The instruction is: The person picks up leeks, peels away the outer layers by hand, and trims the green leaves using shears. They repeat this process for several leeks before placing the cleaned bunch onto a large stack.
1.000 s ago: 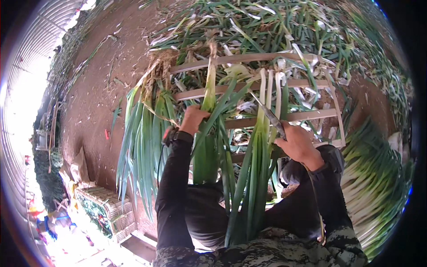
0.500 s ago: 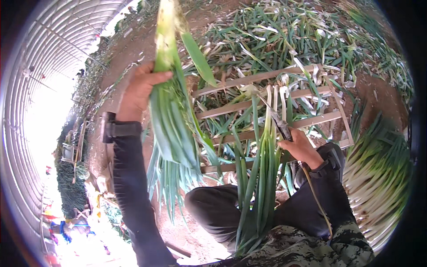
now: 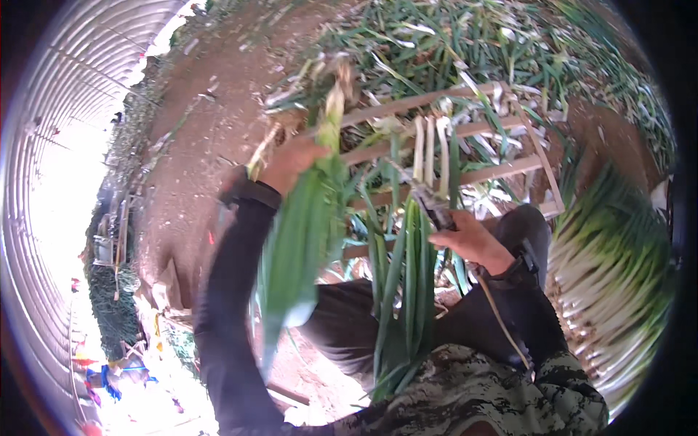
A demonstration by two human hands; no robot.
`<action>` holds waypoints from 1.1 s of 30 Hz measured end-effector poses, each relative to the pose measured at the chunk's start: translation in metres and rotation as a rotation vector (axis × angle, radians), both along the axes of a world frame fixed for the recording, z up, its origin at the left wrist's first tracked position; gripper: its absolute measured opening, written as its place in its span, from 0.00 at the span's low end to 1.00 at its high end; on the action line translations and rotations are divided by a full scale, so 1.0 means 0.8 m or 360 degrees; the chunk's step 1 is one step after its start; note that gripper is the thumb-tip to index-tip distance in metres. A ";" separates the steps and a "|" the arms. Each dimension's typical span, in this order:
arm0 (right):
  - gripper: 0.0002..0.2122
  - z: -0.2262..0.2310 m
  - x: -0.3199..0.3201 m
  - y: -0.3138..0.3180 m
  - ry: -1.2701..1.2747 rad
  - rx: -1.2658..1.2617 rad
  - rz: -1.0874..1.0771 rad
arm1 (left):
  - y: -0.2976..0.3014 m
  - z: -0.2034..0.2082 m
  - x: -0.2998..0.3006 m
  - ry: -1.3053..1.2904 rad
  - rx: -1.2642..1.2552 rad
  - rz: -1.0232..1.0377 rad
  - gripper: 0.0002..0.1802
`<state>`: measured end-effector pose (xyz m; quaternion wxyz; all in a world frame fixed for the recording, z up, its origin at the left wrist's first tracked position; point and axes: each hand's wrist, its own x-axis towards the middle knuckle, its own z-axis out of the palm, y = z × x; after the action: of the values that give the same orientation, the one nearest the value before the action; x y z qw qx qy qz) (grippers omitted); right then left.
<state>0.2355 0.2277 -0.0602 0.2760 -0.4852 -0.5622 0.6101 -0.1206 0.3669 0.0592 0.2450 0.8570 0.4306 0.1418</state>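
Presently, left fingers (image 3: 311,150): closed around the leek (image 3: 331,161), just below its pale upper part; blur hides how each finger bends.
Right fingers (image 3: 445,240): wrapped about the tool (image 3: 435,212), a slim dark handle pointing up and to the left.
Left hand (image 3: 287,166): raised over the rack's left end, back of the hand mostly up, knuckles turned inward.
Right hand (image 3: 476,241): lower and nearer the body, angled inward from the right, just beside the stalks (image 3: 430,149).
Leek: tilted, its brown root end up and away from the person, its broad leaves hanging blurred toward the left knee.
Tool: across the stalks' lower part in this view; whether it touches them, I cannot tell.
Wrists: a dark band on each, with a tan cord (image 3: 502,323) running down along the right forearm.
Left arm (image 3: 234,291): reaching up from the lower edge, bowed outward.
Right arm (image 3: 539,323): bent more closely, the forearm slanting up and inward.
Stalks: white ends on the rack (image 3: 502,171), green leaves draped down into the lap.
Beyond the rack: a loose leaf pile (image 3: 436,43).
Right side: a row of leeks (image 3: 607,287) on the ground.
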 end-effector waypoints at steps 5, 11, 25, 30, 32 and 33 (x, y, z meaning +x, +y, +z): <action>0.13 -0.011 0.000 -0.046 -0.0275 0.0011 0.0183 | -0.066 -0.256 0.047 -0.0655 -0.0571 0.0422 0.08; 0.15 -0.003 -0.015 -0.057 -0.0668 -0.0017 0.0446 | -0.116 -0.305 0.067 -0.1792 -0.1678 0.1283 0.10; 0.14 -0.017 -0.076 -0.016 -0.1265 0.0382 0.0521 | -0.117 -0.400 0.052 -0.1819 -0.1290 0.1731 0.09; 0.14 -0.034 -0.084 0.022 -0.1312 0.0406 0.0456 | -0.107 -0.386 0.085 -0.1827 -0.1479 0.2023 0.11; 0.15 -0.038 -0.096 0.042 -0.1339 0.0433 0.0442 | -0.108 -0.382 0.079 -0.1903 -0.1655 0.2010 0.10; 0.15 -0.041 -0.098 0.052 -0.1351 0.0436 0.0438 | -0.109 -0.378 0.083 -0.1644 -0.1521 0.1946 0.09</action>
<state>0.1569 0.2697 -0.0928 -0.0004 -0.5721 -0.7599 0.3086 -0.0539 0.2796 -0.2433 0.6157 0.1203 0.6573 0.4177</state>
